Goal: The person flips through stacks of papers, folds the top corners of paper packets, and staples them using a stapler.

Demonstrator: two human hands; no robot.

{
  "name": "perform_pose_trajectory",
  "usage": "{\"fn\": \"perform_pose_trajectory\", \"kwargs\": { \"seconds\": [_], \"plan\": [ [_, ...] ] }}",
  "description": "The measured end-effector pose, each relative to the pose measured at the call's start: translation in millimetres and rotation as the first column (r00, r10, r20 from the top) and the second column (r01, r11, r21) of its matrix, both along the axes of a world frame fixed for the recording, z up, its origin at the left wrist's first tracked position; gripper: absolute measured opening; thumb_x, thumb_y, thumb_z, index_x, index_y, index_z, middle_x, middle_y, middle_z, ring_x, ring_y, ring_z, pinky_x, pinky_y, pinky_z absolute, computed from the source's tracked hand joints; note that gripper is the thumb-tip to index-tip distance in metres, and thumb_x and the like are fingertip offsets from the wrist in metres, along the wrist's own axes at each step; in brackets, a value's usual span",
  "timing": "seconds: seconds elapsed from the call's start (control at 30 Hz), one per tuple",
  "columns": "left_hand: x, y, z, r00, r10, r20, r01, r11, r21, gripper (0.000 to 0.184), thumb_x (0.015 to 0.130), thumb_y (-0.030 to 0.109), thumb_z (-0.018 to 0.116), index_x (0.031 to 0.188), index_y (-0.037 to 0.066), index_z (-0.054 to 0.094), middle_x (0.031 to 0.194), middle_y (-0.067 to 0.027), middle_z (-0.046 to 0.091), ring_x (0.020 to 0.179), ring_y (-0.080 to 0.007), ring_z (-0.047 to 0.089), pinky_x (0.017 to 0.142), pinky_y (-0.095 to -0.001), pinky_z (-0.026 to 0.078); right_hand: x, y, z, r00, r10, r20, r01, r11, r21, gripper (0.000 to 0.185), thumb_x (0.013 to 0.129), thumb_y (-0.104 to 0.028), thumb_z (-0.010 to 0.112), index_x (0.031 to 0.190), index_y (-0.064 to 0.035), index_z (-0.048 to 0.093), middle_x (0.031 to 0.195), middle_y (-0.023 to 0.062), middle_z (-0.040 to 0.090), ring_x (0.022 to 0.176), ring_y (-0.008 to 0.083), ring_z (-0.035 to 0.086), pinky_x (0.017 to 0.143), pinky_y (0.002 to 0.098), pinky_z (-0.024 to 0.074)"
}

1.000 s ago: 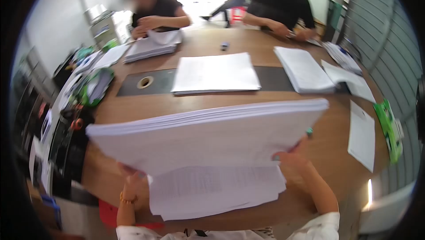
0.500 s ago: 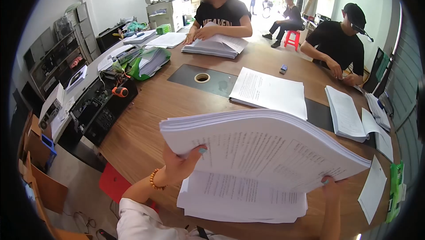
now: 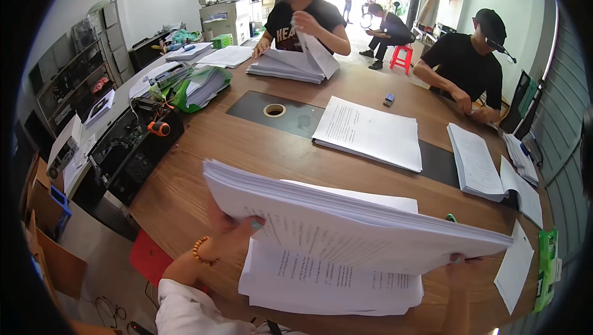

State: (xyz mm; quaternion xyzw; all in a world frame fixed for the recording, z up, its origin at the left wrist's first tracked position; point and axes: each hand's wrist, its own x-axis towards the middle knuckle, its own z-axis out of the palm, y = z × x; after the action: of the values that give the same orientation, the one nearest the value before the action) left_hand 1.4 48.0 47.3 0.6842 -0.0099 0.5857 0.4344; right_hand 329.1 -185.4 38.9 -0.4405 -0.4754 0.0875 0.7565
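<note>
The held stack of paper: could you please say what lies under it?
Printed sheets on the table show below its near edge; white paper peeks past its far edge. The held stack covers everything between, so I cannot tell whether they join.

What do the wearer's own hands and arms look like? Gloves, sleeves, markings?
No gloves. Left hand: teal thumbnail, bracelet of round orange-brown beads at the wrist, white sleeve ending around the elbow. Right hand: teal-looking thumbnail, no bracelet visible; its sleeve isn't in view.
</note>
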Motion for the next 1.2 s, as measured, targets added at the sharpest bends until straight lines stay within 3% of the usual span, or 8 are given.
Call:
{"fn": "perform_pose_trajectory", "kwargs": {
  "seconds": [0.13, 0.27, 0.33, 0.53, 0.63, 0.73, 1.07, 1.2],
  "plan": [
    [7, -5, 5, 0.997, 0.052, 0.054, -0.048, 0.996, -0.075, 0.049, 0.077, -0.005, 0.058, 0.121, -0.003, 0.035, 0.101, -0.0148, 0.058, 0.082, -0.0169, 0.061, 0.066, -0.0282, 0.052, -30, 13, 20, 0.971, -0.028, -0.236, 0.061, 0.989, 0.135, 0.051, 0.066, 0.008, 0.068, 0.111, 0.0045, 0.043, 0.093, 0.0181, 0.060, 0.069, 0.0207, 0.062, 0.053, 0.0297, 0.0540],
    [6, -14, 11, 0.987, 0.161, 0.017, -0.160, 0.987, -0.010, 0.032, 0.078, -0.006, 0.057, 0.109, -0.005, 0.048, 0.091, -0.0124, 0.062, 0.075, -0.0156, 0.061, 0.065, -0.0279, 0.051, -27, 5, 23, 0.969, -0.168, -0.181, 0.143, 0.980, -0.141, 0.062, 0.063, 0.006, 0.063, 0.117, -0.0045, 0.035, 0.099, 0.0110, 0.052, 0.079, 0.0166, 0.056, 0.062, 0.0282, 0.0509],
    [8, -21, 14, 0.974, 0.226, -0.021, -0.227, 0.966, -0.122, 0.018, 0.079, -0.006, 0.055, 0.097, -0.006, 0.056, 0.083, -0.0109, 0.064, 0.070, -0.0147, 0.061, 0.063, -0.0265, 0.051, -25, 4, 24, 0.966, -0.204, -0.159, 0.169, 0.963, -0.208, 0.064, 0.062, 0.005, 0.061, 0.119, -0.0067, 0.033, 0.100, 0.0093, 0.050, 0.081, 0.0156, 0.054, 0.064, 0.0278, 0.0501],
    [9, -22, 15, 0.946, 0.319, -0.062, -0.318, 0.948, 0.034, 0.012, 0.079, -0.004, 0.056, 0.090, -0.005, 0.059, 0.079, -0.0103, 0.064, 0.070, -0.0142, 0.061, 0.062, -0.0247, 0.048, -26, 5, 24, 0.931, -0.303, -0.202, 0.250, 0.935, -0.250, 0.065, 0.061, 0.005, 0.062, 0.119, -0.0041, 0.034, 0.100, 0.0097, 0.050, 0.077, 0.0152, 0.055, 0.058, 0.0273, 0.0485],
    [12, -28, 21, 0.942, 0.335, -0.025, -0.336, 0.941, -0.041, 0.007, 0.079, -0.003, 0.057, 0.085, -0.004, 0.060, 0.076, -0.0098, 0.063, 0.069, -0.0144, 0.061, 0.062, -0.0243, 0.048, -16, 3, 21, 0.958, -0.156, -0.240, 0.082, 0.953, -0.293, 0.066, 0.061, 0.003, 0.065, 0.119, -0.0034, 0.034, 0.097, 0.0082, 0.051, 0.080, 0.0146, 0.054, 0.060, 0.0261, 0.0488],
    [5, -24, 19, 0.937, 0.335, -0.096, -0.333, 0.942, 0.039, 0.008, 0.079, -0.002, 0.058, 0.086, -0.004, 0.059, 0.076, -0.0096, 0.063, 0.069, -0.0145, 0.061, 0.061, -0.0248, 0.048, -13, 8, 35, 0.993, 0.006, -0.121, -0.029, 0.980, -0.196, 0.055, 0.060, -0.010, 0.082, 0.103, 0.0014, 0.049, 0.090, 0.0096, 0.058, 0.076, 0.0137, 0.058, 0.065, 0.0252, 0.0512],
    [13, -25, 10, 0.960, 0.275, 0.060, -0.265, 0.955, -0.137, 0.025, 0.078, 0.001, 0.063, 0.098, -0.007, 0.051, 0.080, -0.0107, 0.063, 0.071, -0.0146, 0.062, 0.062, -0.0234, 0.049, -9, 9, 35, 0.998, -0.033, -0.052, 0.023, 0.981, -0.192, 0.054, 0.059, -0.013, 0.082, 0.100, -0.0009, 0.049, 0.089, 0.0080, 0.057, 0.075, 0.0122, 0.057, 0.065, 0.0254, 0.0485],
    [-2, -10, -9, 0.940, 0.340, -0.036, -0.336, 0.938, 0.079, 0.041, 0.077, 0.001, 0.064, 0.110, -0.006, 0.041, 0.087, -0.0126, 0.061, 0.071, -0.0161, 0.062, 0.061, -0.0249, 0.051, -9, 5, 31, 0.996, -0.038, -0.080, 0.019, 0.974, -0.226, 0.055, 0.058, -0.011, 0.081, 0.103, -0.0003, 0.050, 0.089, 0.0087, 0.058, 0.076, 0.0134, 0.057, 0.064, 0.0254, 0.0488]
  ]
}}
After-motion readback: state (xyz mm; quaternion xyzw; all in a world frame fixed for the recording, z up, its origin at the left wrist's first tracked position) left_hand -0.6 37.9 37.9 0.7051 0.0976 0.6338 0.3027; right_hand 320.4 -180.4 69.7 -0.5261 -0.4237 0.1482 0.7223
